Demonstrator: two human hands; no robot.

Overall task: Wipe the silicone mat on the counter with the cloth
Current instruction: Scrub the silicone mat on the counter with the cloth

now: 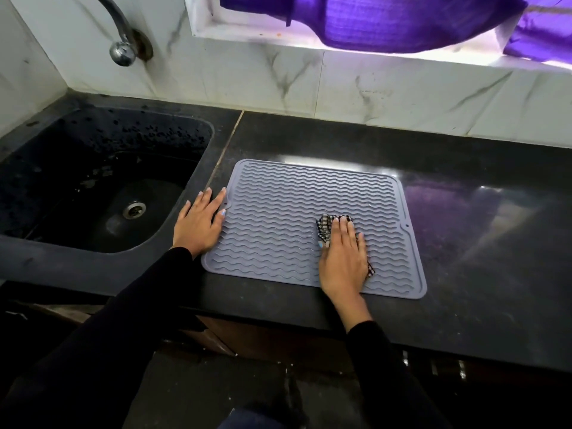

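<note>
A grey silicone mat with wavy ridges lies flat on the black counter. My right hand presses a small black-and-white checked cloth onto the mat's near right part, fingers straight on top of it. The cloth shows beyond my fingertips and a corner shows by my wrist. My left hand lies flat on the counter at the mat's left edge, its thumb and fingertips touching that edge.
A black sink with a metal drain sits left of the mat. A chrome tap hangs above it on the marble wall. A purple cloth hangs in the window behind.
</note>
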